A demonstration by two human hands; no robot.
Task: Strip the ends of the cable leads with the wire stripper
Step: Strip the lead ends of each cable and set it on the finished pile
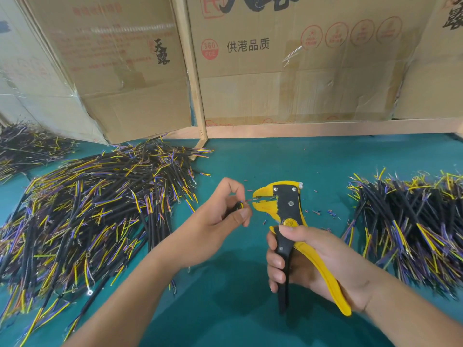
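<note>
Nearest, in the lower right of the frame, the right hand (310,261) wraps its fingers and thumb around the two handles of a yellow-and-black wire stripper (290,221), holding it upright above the green table (238,309) with its jaws pointing left. Just left of centre, the left hand (220,221) pinches a short black-sheathed cable (238,206) between thumb and curled fingers; one thin reddish lead (250,200) from that cable reaches into the stripper's jaws, which look slightly parted around it. Small cut bits of coloured insulation (323,212) lie scattered on the table around the tool head. At the right edge sits a heap of black cables with yellow, blue and purple leads (411,226). A larger, looser pile of the same cables (100,209) spreads across the left, and another pile (27,144) lies farther back at the far left. Behind the table stand flattened brown cardboard boxes (300,66) with printed characters, taped in places, divided by a pale wooden post (191,71). No container holds any cables.
</note>
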